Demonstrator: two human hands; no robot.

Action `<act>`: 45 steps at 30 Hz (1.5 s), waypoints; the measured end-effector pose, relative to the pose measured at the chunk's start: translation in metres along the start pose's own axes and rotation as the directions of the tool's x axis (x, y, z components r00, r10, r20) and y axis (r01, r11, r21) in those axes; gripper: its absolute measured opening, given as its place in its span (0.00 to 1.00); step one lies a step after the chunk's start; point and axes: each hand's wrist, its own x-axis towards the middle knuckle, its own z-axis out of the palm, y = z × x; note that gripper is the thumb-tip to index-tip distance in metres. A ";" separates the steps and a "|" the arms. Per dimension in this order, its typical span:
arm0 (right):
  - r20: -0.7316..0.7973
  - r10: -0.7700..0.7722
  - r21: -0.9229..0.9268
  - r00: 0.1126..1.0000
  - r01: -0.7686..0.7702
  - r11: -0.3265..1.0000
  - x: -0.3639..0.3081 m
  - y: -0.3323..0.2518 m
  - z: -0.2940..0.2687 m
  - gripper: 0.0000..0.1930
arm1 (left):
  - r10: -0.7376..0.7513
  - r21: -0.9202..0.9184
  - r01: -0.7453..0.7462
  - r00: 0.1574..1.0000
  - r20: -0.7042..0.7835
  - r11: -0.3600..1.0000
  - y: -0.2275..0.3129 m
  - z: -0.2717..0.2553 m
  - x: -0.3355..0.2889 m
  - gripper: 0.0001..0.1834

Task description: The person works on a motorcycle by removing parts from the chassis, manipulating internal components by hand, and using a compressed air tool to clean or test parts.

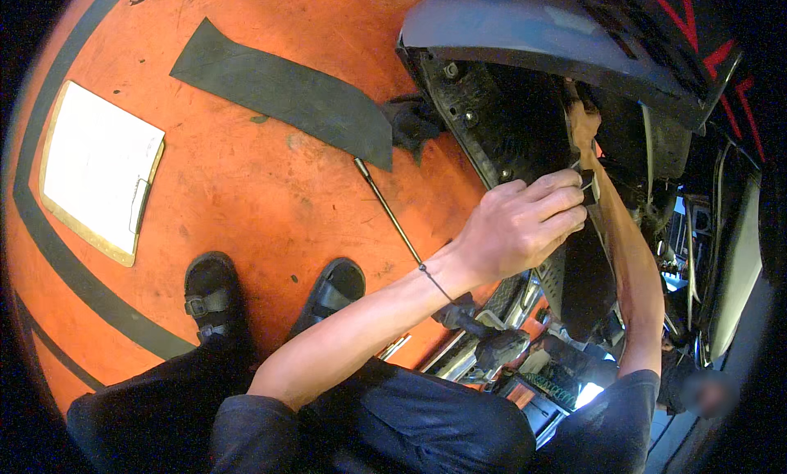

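Note:
In front of me a vehicle's dark blue-grey body panel (541,27) with red stripes hangs over a black inner part (459,105) with bolts along its edge. My left hand (525,224) is closed beside that opening. Its fingertips pinch a small dark piece with a pale edge, whose kind I cannot make out. Beyond it my right hand (583,123) reaches up into the hollow under the panel. Shadow and the panel's edge hide its fingers, so their grip cannot be told.
Across the orange floor (270,179) lie a flat dark grey strip (287,88), a long thin metal rod tool (387,202) and a clipboard with white paper (98,170). Several tools and trays (537,392) stand close to my knees. Another person (689,380) is at the lower right.

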 end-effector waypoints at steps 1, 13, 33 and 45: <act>-0.065 -0.174 0.051 0.982 0.178 0.983 0.001 0.004 0.003 0.17 | 0.000 0.021 0.000 1.000 0.026 1.000 0.000 -0.001 0.000 0.11; -0.034 -0.043 -0.134 0.998 0.038 0.990 0.007 0.022 0.010 0.17 | 0.006 0.083 -0.010 0.999 0.045 0.997 -0.004 -0.009 -0.001 0.11; 0.231 0.055 0.008 0.971 -0.058 0.998 -0.013 -0.026 -0.040 0.12 | 0.004 -0.014 -0.003 0.999 0.033 1.000 0.008 -0.001 0.007 0.11; 0.391 -0.192 -0.421 0.900 0.360 0.833 0.035 0.045 -0.072 0.18 | -0.019 -0.086 0.018 1.000 -0.008 0.996 0.013 0.010 0.008 0.10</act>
